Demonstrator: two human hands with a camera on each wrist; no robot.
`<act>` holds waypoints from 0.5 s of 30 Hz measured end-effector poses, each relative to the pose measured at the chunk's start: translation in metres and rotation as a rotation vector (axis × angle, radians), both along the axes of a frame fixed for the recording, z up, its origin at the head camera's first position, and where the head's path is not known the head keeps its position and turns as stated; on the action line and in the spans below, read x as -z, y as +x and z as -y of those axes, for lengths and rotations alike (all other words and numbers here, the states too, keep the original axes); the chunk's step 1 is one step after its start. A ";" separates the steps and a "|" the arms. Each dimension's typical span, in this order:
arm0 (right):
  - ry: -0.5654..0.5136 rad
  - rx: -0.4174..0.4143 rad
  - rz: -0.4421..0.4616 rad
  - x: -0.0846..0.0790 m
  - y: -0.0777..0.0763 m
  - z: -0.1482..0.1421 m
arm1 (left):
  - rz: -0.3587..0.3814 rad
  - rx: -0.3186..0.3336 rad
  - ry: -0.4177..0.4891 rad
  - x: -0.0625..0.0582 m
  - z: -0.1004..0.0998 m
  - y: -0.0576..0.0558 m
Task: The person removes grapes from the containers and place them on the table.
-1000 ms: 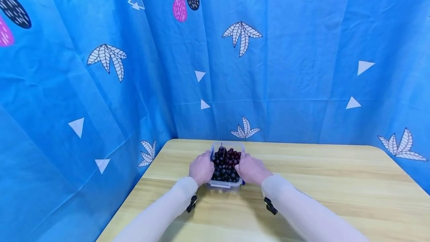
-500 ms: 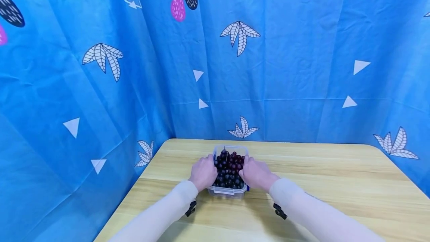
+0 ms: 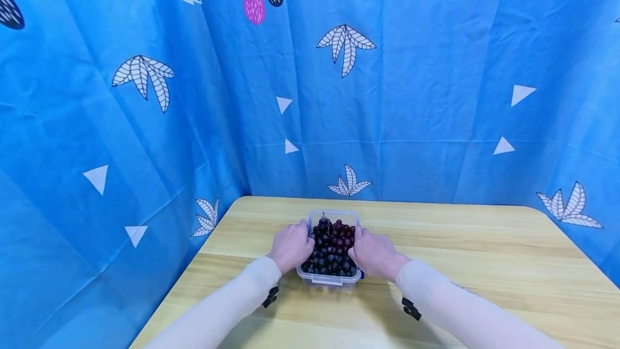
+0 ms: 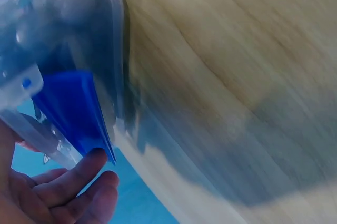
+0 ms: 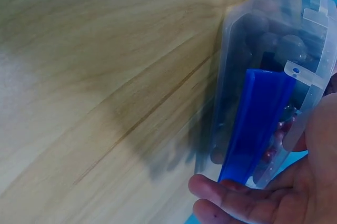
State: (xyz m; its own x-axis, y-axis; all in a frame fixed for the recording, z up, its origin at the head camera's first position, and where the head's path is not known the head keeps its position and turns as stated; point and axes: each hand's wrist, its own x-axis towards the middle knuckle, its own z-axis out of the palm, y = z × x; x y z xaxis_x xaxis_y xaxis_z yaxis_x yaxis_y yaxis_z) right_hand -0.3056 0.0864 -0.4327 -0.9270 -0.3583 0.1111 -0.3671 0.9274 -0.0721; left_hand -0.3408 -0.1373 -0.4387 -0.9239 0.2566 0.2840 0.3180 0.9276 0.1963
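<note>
A clear plastic food container filled with dark grapes stands on the wooden table between my two hands. The grapes are black at the front and redder at the back right, with a stem poking up. My left hand grips the container's left side, thumb toward the inside of the rim. On the opposite side, my right hand holds the wall the same way. In the left wrist view, fingers lie by a blue side handle. A matching blue handle hangs by the right hand's fingers.
The light wooden table extends widely to the right, with its left edge near the left arm. A blue patterned curtain hangs behind it and along the left. Black straps sit at both wrists.
Both hands have drawn the container of grapes toward me and slightly right, mostly in the first half second. Their grip on its sides looks the same. The head view has shifted slightly.
</note>
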 end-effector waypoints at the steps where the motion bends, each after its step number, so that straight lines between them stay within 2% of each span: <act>1: -0.001 0.003 0.005 0.000 0.001 -0.001 | -0.007 -0.002 -0.004 0.000 0.000 -0.001; 11: -0.011 -0.023 -0.030 0.000 0.010 -0.007 | -0.117 0.010 -0.057 0.004 -0.001 -0.004; 15: -0.006 -0.028 -0.057 -0.001 0.012 -0.007 | -0.120 0.015 -0.061 0.007 -0.002 -0.002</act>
State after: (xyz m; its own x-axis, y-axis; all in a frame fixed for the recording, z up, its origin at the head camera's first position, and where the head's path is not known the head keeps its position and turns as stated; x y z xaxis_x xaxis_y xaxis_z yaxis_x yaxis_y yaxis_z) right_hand -0.2939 0.0936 -0.4319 -0.9088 -0.3829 0.1657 -0.3963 0.9164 -0.0560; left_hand -0.3425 -0.1353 -0.4456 -0.8801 0.2907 0.3754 0.3500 0.9315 0.0992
